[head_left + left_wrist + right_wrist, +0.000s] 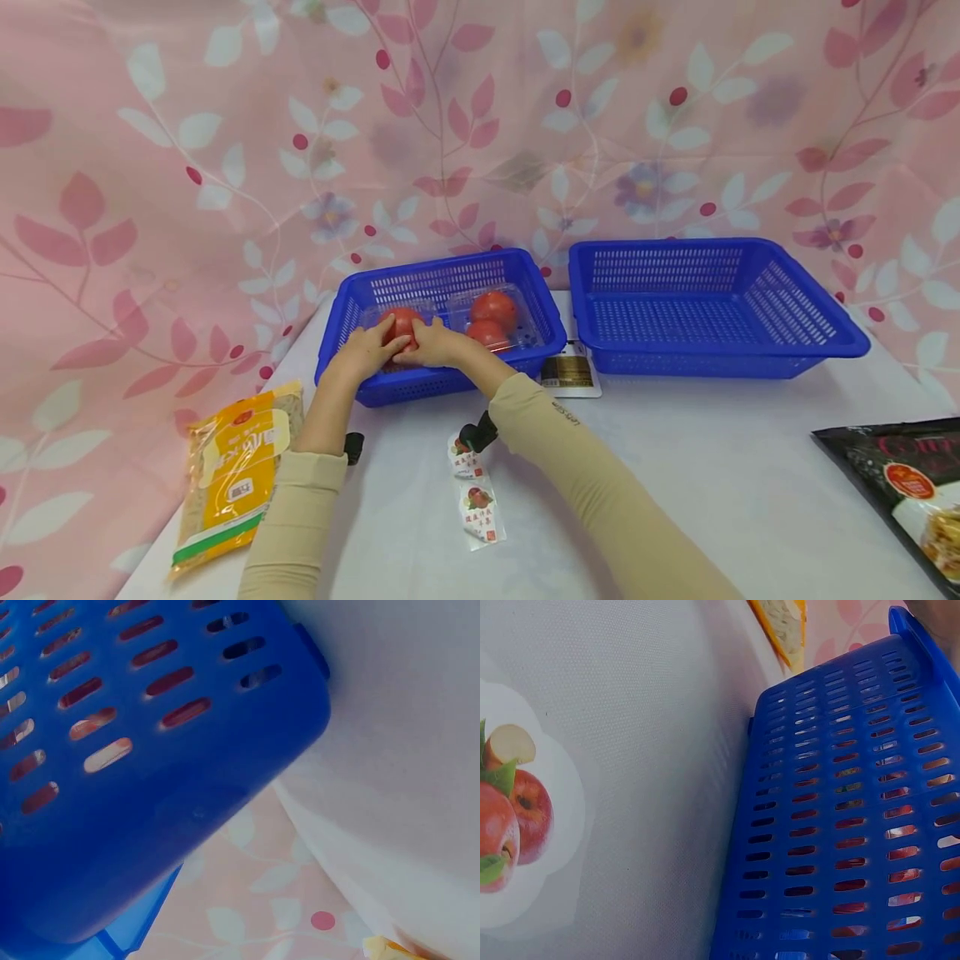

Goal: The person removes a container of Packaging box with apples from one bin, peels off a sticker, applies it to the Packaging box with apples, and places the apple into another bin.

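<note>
In the head view, both hands reach into the left blue basket (442,265). My left hand (363,352) and my right hand (437,343) grip a round red fruit (402,317) from its two sides. That fruit is in a clear plastic box (371,315), whose lower part is hidden by the hands. Beside it, a second clear box (522,298) holds more red fruits (493,311). Through the slots of the basket wall (187,780) in the left wrist view, red shows. The right wrist view shows the same basket's slotted side (825,825), with skin at the top corner.
Another blue basket (660,362) stands at the right, a flat packet (572,372) between the two. Apple-picture stickers (477,500) lie in front. A yellow bag (240,467) is at the left, a black food bag (892,483) at the far right. A floral curtain (480,125) hangs behind.
</note>
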A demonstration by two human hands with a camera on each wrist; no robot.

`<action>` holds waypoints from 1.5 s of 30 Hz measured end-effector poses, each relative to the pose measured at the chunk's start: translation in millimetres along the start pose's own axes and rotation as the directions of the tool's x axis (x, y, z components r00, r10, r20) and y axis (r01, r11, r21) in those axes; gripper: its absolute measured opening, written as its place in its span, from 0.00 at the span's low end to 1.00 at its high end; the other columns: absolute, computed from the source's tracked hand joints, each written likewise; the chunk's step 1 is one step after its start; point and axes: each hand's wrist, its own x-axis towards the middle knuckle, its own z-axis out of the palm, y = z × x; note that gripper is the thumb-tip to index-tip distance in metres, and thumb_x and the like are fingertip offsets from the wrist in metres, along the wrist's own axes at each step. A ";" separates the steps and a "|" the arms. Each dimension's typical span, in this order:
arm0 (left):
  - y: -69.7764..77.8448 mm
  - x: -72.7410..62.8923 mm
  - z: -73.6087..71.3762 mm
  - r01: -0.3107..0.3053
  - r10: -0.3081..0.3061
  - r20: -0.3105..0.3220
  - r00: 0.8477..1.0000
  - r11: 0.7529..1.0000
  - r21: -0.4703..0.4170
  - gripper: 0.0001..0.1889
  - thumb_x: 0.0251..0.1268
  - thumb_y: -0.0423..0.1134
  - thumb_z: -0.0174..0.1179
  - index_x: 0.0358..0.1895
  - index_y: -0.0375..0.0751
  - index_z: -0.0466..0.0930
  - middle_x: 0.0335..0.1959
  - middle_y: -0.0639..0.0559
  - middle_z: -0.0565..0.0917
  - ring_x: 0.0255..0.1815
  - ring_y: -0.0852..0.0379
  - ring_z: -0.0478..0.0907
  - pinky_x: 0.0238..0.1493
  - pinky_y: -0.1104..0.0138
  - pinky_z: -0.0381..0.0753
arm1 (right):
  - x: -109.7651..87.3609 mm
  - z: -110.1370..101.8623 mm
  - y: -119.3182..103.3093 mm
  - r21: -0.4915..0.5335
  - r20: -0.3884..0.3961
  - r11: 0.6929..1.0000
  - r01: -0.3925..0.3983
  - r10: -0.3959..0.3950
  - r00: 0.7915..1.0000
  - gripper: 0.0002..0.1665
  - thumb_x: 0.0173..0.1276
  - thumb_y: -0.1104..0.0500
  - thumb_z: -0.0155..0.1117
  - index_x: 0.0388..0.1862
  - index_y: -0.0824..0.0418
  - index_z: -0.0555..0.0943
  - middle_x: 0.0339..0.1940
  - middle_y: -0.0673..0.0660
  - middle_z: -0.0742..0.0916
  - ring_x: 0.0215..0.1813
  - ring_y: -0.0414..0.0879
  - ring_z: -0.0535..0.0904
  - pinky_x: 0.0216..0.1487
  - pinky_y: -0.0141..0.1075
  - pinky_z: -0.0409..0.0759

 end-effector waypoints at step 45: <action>29.1 -21.4 3.8 -0.266 0.263 -0.598 0.757 0.960 0.085 0.20 0.67 0.45 0.50 0.60 0.44 0.73 0.65 0.37 0.64 0.55 0.30 0.67 0.54 0.42 0.65 | -37.5 -27.0 -1.4 -0.120 -0.353 0.985 0.121 -0.156 0.922 0.40 0.66 0.44 0.49 0.72 0.59 0.53 0.73 0.60 0.54 0.69 0.61 0.55 0.65 0.56 0.52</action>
